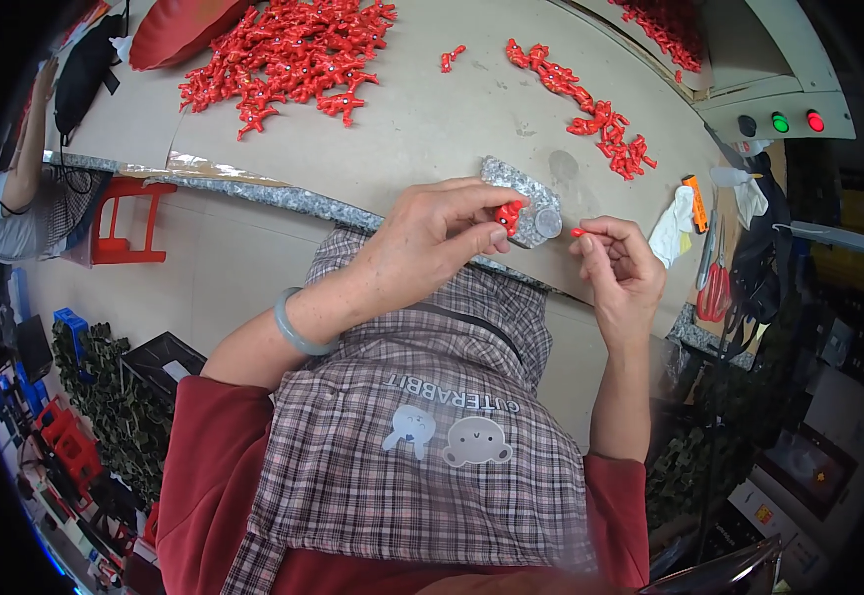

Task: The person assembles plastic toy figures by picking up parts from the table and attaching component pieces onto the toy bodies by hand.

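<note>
My left hand (432, 230) pinches a small red plastic figure (508, 217) between thumb and fingertips, above the table's near edge. Apart from it, to the right, my right hand (625, 263) has a tiny red piece (577, 232) between thumb and forefinger. A small round clear dish (548, 222) sits between the two hands, on a speckled grey stone slab (499, 173). My fingers cover part of the figure, and the tiny piece is too small to make out in detail.
A heap of red figures (298, 55) and a red basin (179, 35) lie far left. Several red figures (576, 89) form a row far right, by a panel (799, 117) with lit buttons. Red-handled scissors (714, 293) lie right. A person's arm (30, 139) and red stool (126, 223) are left.
</note>
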A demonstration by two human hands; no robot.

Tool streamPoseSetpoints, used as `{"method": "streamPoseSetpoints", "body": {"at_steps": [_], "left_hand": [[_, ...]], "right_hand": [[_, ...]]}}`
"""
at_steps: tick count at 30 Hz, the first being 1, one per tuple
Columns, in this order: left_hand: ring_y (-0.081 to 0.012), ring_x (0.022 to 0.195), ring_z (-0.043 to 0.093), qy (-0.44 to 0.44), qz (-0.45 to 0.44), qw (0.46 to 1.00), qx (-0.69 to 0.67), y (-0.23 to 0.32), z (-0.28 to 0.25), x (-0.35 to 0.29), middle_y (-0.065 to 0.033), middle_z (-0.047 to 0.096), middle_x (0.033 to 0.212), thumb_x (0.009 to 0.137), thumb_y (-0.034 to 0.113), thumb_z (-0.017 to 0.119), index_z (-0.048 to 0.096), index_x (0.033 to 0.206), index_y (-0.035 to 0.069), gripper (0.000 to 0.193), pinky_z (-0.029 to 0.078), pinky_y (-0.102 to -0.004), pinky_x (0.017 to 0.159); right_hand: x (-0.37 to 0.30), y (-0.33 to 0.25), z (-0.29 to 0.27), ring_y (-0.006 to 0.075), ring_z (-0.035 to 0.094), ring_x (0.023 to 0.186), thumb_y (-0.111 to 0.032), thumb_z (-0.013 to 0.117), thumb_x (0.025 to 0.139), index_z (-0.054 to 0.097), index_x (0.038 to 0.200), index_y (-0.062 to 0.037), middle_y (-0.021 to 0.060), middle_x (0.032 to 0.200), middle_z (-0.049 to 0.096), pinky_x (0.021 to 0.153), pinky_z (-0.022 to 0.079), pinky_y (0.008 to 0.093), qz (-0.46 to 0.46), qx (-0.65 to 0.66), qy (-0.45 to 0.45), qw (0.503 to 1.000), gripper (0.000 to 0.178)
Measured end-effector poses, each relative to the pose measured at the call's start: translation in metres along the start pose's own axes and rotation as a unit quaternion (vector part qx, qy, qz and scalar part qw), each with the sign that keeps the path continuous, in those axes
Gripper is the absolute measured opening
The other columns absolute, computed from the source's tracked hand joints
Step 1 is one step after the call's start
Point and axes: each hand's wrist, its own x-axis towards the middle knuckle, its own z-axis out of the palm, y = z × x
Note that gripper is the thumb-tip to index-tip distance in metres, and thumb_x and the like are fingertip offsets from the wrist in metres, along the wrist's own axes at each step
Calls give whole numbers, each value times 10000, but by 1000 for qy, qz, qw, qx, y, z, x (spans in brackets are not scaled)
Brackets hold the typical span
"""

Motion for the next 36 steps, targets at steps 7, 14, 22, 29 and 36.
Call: {"method": "streamPoseSetpoints", "body": {"at_steps": [7,14,22,29,36], "left_hand": [[-150,893,691,-13,-81,979,-185,4,5,-1,-94,687,1031,957,-6,586,583,1222,-50,269,570,-267,806],[-154,905,692,-8,-71,979,-192,-1,10,-4,-112,692,1036,954,-12,594,588,1214,-68,266,573,-265,817],[-157,928,690,-14,-53,980,-192,-2,12,-5,-122,700,1023,953,-16,598,601,1211,-79,266,583,-273,839],[-165,929,693,-16,-57,978,-201,-2,13,-4,-122,700,1025,950,-16,602,600,1197,-80,255,585,-278,844],[-176,933,699,-3,-42,987,-156,-4,15,-8,-124,701,1038,939,-16,617,613,1183,-71,250,592,-287,833]], "right_hand": [[-6,-8,4,115,650,667,11,628,936,636,1056,67,133,877,710,568,517,214,102,285,-58,951,133],[-11,-17,13,153,676,706,38,634,921,621,1117,95,184,913,708,618,562,248,106,367,-84,920,204],[-18,-18,26,154,674,729,64,669,874,689,1045,34,135,901,706,618,553,259,-52,125,7,991,175],[-15,-17,30,182,692,746,100,729,770,730,994,-7,110,863,701,610,561,276,-180,7,45,983,248],[-14,-18,33,223,692,725,83,765,724,722,964,-8,113,830,694,600,558,297,-226,-56,59,971,260]]}}
